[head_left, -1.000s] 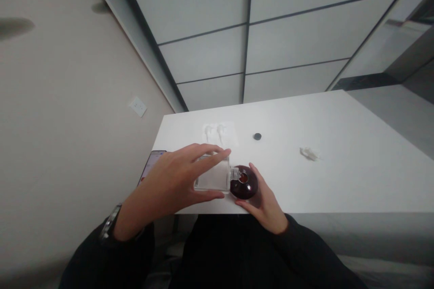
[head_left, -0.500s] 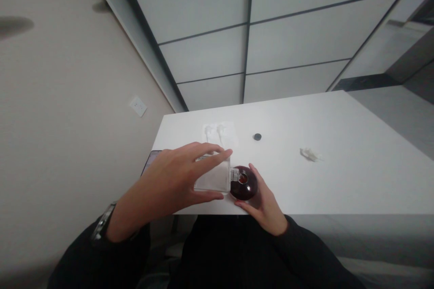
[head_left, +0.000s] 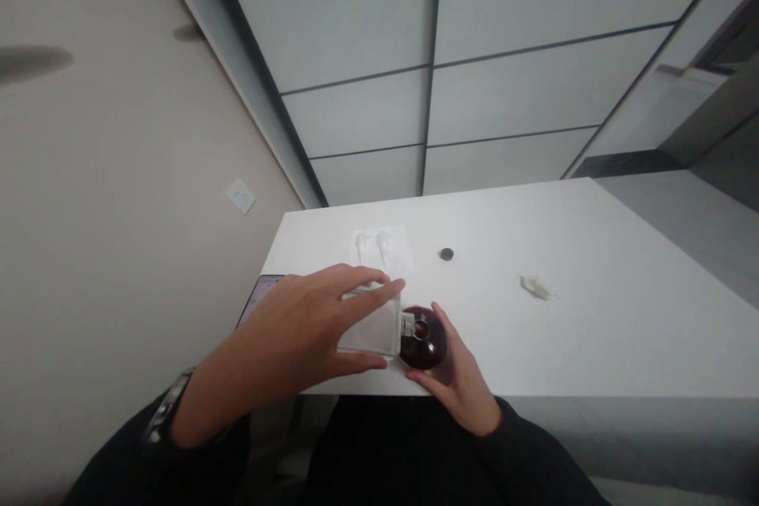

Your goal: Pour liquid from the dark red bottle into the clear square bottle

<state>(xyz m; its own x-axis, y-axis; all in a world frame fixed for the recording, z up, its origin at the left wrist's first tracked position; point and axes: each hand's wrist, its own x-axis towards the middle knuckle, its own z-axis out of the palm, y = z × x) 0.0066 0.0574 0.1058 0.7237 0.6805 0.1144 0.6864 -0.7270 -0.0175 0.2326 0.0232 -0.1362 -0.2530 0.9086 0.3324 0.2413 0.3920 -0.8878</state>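
While gripped between thumb and fingers of the left hand (head_left: 296, 332), the clear rectangular glass bottle (head_left: 373, 330) is laid pointing to 3 o'clock, neck at the dark red round flask (head_left: 424, 341) cupped by the right hand (head_left: 466, 383), at the surface (head_left: 563, 332) near edge.

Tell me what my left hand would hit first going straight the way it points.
The left hand, gripping a clear square glass bottle, points right. First in line is the dark red round bottle that the right hand cups; the neck seems to touch its mouth, but depth is unclear.
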